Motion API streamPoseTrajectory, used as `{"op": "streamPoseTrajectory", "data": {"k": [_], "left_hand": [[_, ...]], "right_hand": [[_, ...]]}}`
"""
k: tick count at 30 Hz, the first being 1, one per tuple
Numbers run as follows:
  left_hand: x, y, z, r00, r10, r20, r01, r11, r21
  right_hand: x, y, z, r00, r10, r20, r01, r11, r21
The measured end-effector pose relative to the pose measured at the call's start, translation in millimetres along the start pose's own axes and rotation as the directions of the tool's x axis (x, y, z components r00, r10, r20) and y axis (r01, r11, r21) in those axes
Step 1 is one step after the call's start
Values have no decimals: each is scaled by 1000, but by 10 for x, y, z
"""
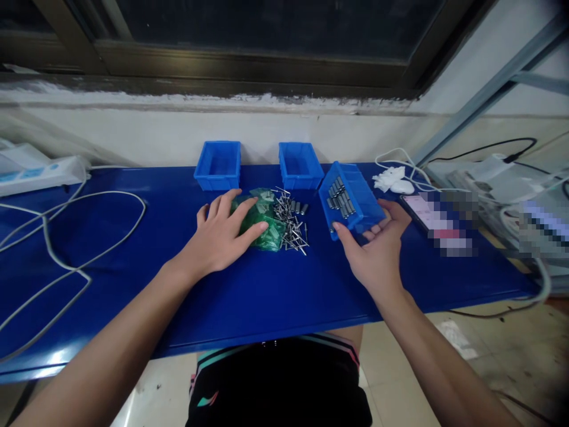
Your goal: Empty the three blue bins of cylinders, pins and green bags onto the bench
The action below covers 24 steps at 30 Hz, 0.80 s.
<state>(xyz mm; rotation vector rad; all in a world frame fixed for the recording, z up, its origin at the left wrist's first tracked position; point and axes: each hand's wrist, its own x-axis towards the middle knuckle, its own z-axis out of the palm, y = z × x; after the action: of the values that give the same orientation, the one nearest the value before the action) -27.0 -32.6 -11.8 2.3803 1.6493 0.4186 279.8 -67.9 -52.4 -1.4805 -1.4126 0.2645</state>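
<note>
My right hand (377,249) grips a blue plastic bin (367,201) by its lower side, tilting its mouth toward the middle of the table. Inside the bin lie several grey metal cylinders (341,198). Spread fingers of my left hand (224,231) rest on green plastic bags (269,234) that have small pale pieces in them. Right beside the bags is a loose pile of pop rivets (291,225). A few more grey cylinders (299,207) lie at the pile's upper right, between it and the tilted bin.
Two more blue bins (217,160) (301,166) stand along the wall. White cables (66,267) loop over the table's left side by a power strip (44,175). A phone (427,216), crumpled white tissue (389,178) and more cables are at the right.
</note>
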Motion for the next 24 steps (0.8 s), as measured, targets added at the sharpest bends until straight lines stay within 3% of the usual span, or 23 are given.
{"op": "streamPoseTrajectory", "data": {"k": [24], "left_hand": [[-8, 15, -15, 1000, 15, 24, -15, 1000, 6]], "right_hand": [[15, 4, 2, 999, 21, -33, -22, 1000, -22]]}}
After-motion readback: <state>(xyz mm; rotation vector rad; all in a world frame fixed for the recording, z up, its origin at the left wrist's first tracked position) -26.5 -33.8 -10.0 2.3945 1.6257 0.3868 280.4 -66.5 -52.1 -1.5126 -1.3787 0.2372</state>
